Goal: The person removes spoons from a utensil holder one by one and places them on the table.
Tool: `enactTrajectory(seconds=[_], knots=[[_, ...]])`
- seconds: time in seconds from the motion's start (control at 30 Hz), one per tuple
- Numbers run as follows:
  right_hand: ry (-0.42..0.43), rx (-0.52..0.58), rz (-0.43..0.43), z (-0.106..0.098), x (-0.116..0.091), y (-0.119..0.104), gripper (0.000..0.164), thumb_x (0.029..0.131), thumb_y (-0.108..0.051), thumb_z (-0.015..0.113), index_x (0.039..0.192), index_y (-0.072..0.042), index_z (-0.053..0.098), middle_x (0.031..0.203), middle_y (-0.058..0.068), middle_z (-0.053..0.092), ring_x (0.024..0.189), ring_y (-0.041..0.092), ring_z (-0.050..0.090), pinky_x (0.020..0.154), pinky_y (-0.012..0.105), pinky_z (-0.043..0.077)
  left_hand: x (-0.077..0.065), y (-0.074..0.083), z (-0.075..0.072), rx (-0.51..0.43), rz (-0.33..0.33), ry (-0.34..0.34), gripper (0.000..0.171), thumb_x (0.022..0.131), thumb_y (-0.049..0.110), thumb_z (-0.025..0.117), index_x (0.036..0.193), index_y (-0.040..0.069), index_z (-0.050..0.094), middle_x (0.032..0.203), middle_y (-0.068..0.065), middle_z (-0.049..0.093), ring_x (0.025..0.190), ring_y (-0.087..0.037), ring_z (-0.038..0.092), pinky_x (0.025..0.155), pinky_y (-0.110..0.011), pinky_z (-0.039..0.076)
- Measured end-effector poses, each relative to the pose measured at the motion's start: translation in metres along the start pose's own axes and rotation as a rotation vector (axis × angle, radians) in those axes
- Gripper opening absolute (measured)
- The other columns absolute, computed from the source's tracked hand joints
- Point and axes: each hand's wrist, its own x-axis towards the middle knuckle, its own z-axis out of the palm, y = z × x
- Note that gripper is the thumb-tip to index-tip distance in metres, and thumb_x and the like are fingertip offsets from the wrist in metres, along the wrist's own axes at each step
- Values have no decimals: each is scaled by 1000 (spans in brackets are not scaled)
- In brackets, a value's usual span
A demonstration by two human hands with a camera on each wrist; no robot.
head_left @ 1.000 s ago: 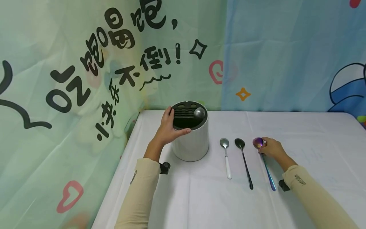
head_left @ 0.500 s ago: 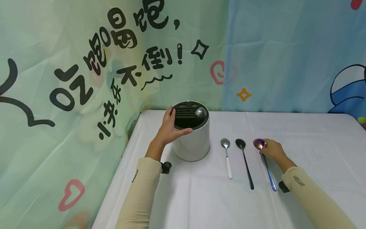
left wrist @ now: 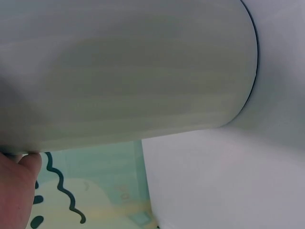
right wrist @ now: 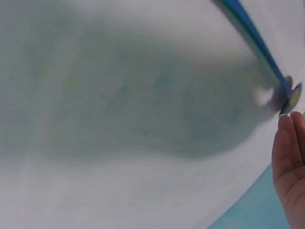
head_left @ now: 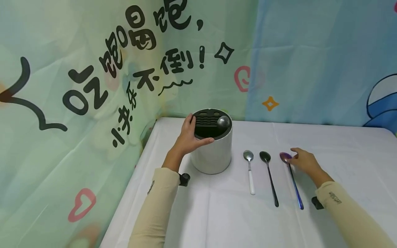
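Note:
A white cylindrical utensil holder (head_left: 212, 156) with a dark slotted top stands on the table. My left hand (head_left: 190, 139) grips its upper side, fingers along the left edge and thumb across the front. A silver spoon's round head (head_left: 223, 122) shows at the holder's top; its handle is hidden. To the right lie a white-handled spoon (head_left: 251, 179), a black spoon (head_left: 271, 182) and an iridescent purple-blue spoon (head_left: 295, 186), roughly side by side. At the purple spoon's bowl is my right hand (head_left: 307, 163), index finger raised and apart from the thumb. In the right wrist view its straight fingertips (right wrist: 284, 125) are beside the bowl.
A white cloth covers the table (head_left: 223, 220). Behind it hangs a blue printed backdrop (head_left: 310, 69), with a green lettered one (head_left: 93, 155) at the left. The holder stands near the table's back left corner.
The head view has shifted, so everything sits slightly further right. My right hand's fingers have parted and drawn back from the purple spoon's bowl. The left hand and the holder stay as they were.

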Motion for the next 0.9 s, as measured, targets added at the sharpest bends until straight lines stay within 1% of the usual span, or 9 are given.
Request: enactTrajectory(seconds=[0.07,0.17,0.27,0.37,0.47,0.6,0.67,0.8,0.9], knots=[[-3,9,5,-3,2,-4,57,88,-14,52,129,18,30,108,39,51,91,45,54,74,50,47,2,1,0,1,5,-1,105,75,51,68,148,12,4,154,-2,-6,142,-23,2,108,-49,24],[14,18,-8,-6,4,-15,58,89,-16,50,131,17,28,108,37,51,90,43,54,73,49,47,3,1,1,-5,5,1,106,74,52,68,148,12,4,154,-2,-6,142,-22,3,108,-49,24],[75,20,-79,-5,7,-31,57,89,-15,50,131,17,29,107,35,52,91,43,54,73,48,46,3,1,1,-9,2,1,107,73,52,69,148,12,4,154,-2,-5,142,-22,4,108,-49,25],[131,32,-166,-5,8,-58,57,91,-17,51,133,15,29,111,35,51,99,46,51,79,52,44,3,0,1,-9,-1,0,107,73,53,69,148,12,4,154,-2,-5,142,-22,4,108,-49,25],[174,34,-269,-6,6,-94,57,94,-21,50,137,10,29,118,34,48,108,47,46,87,57,40,2,-1,-1,-6,1,4,106,73,52,68,148,12,4,154,-2,-5,142,-23,4,108,-49,25],[226,30,-415,-7,4,-142,59,94,-27,49,140,5,28,127,30,45,119,45,40,95,59,33,2,-1,-2,-7,2,14,106,74,52,68,148,12,5,154,-1,-5,142,-22,4,108,-49,25],[237,34,-464,-5,4,-161,62,94,-30,49,142,1,25,134,28,40,124,44,35,98,60,29,2,-1,-2,-5,2,15,105,74,51,68,148,11,5,154,-2,-5,142,-23,4,108,-50,25],[242,38,-530,1,6,-186,63,95,-33,48,145,-4,22,143,24,32,131,43,28,103,60,24,2,-1,-1,1,4,11,104,75,50,68,148,10,4,154,-3,-6,142,-24,3,108,-50,25],[257,22,-557,4,9,-197,61,95,-30,47,144,-3,24,142,24,34,130,42,30,104,58,24,2,0,-1,1,8,7,104,76,49,67,148,9,4,154,-4,-6,142,-24,2,108,-50,25]])
